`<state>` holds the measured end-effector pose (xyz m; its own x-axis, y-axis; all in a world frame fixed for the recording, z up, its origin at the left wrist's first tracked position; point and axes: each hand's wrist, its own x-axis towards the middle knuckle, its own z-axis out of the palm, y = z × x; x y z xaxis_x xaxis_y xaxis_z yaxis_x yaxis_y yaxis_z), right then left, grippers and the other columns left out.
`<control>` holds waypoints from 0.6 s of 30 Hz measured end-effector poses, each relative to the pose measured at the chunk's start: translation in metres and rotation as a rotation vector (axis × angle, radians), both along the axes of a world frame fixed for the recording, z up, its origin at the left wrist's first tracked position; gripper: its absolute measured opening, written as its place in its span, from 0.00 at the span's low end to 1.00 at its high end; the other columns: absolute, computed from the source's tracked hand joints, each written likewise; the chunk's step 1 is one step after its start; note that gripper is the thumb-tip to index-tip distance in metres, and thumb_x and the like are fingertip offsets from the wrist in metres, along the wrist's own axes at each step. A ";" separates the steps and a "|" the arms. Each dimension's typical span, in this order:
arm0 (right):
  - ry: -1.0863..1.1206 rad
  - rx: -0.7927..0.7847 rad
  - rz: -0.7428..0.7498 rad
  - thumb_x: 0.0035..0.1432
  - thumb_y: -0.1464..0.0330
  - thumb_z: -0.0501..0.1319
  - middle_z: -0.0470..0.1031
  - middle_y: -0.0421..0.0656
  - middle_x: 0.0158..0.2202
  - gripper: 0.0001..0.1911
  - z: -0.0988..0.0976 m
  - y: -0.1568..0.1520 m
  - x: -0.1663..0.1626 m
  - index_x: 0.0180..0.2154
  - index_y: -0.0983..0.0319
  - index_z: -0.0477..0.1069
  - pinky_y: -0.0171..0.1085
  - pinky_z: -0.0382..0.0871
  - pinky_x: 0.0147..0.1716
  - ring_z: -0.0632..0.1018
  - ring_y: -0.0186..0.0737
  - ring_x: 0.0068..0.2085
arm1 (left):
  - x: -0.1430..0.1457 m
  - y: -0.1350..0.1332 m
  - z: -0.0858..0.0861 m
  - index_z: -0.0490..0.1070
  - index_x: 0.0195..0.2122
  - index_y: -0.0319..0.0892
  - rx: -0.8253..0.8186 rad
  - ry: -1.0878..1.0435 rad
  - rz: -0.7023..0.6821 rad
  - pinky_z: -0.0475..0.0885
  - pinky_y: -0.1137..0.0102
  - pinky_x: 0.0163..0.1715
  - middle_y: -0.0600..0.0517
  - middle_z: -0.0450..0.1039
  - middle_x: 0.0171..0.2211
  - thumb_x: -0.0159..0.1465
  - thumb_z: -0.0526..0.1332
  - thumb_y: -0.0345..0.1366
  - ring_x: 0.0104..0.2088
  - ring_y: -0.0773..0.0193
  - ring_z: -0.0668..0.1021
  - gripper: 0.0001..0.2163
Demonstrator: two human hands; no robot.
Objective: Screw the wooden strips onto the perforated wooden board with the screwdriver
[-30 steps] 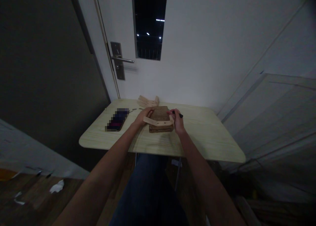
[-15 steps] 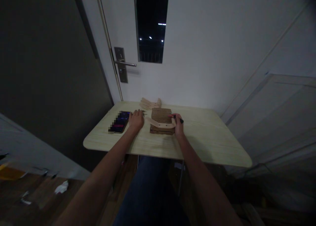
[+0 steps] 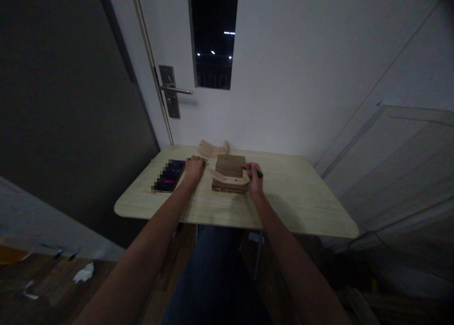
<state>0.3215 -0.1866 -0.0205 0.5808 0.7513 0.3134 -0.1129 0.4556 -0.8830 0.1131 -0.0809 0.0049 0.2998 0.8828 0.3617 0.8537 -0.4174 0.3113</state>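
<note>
In my right hand (image 3: 256, 179) is a slim red-and-black tool (image 3: 260, 174) that looks like a screwdriver. The same hand touches the right end of a pale, curved wooden strip with dark holes (image 3: 230, 180). That strip lies across a brown corrugated cardboard block (image 3: 230, 163). My left hand (image 3: 194, 168) rests on the table with its fingers curled down, next to small dark pointed pieces (image 3: 205, 162), perhaps screws. Its fingertips are hidden, so what they hold, if anything, does not show.
A phone (image 3: 169, 176) with a lit, partly pixelated screen lies left of my left hand. Behind the block, more pale wooden strips (image 3: 213, 148) sit at the back edge of the small table (image 3: 301, 197). A white door (image 3: 269, 79) with a lever handle (image 3: 177, 90) stands directly behind.
The fingers of my left hand have curled in beside the small dark pieces. My right hand keeps the tool at the strip's right end. The whole view has shifted slightly.
</note>
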 end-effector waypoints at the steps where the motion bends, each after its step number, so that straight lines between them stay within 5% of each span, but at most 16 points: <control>1: -0.028 0.007 0.003 0.52 0.48 0.60 0.77 0.41 0.34 0.19 0.001 -0.003 -0.001 0.32 0.57 0.67 0.41 0.68 0.45 0.76 0.40 0.39 | -0.001 0.000 -0.001 0.76 0.36 0.37 0.001 -0.047 -0.005 0.64 0.52 0.56 0.36 0.77 0.43 0.60 0.55 0.25 0.53 0.47 0.73 0.11; 8: -0.313 0.071 0.132 0.48 0.50 0.66 0.75 0.43 0.45 0.22 0.011 -0.021 0.003 0.40 0.54 0.68 0.47 0.62 0.57 0.73 0.45 0.50 | -0.004 0.005 -0.001 0.74 0.49 0.36 -0.040 -0.488 -0.066 0.73 0.61 0.49 0.42 0.78 0.44 0.61 0.54 0.30 0.44 0.58 0.78 0.16; 13: -0.374 0.065 0.233 0.41 0.54 0.72 0.74 0.42 0.46 0.26 0.014 -0.028 0.007 0.40 0.54 0.68 0.48 0.60 0.59 0.72 0.45 0.52 | 0.005 -0.006 -0.004 0.79 0.40 0.36 -0.200 -0.696 -0.190 0.77 0.65 0.42 0.44 0.81 0.37 0.56 0.58 0.31 0.38 0.58 0.81 0.14; 18: -0.506 0.020 0.276 0.35 0.61 0.76 0.71 0.42 0.47 0.34 0.011 -0.034 0.001 0.45 0.55 0.68 0.46 0.63 0.55 0.72 0.45 0.49 | 0.021 -0.029 -0.018 0.79 0.37 0.35 -0.282 -0.839 -0.177 0.78 0.63 0.39 0.43 0.82 0.37 0.54 0.59 0.33 0.37 0.55 0.82 0.13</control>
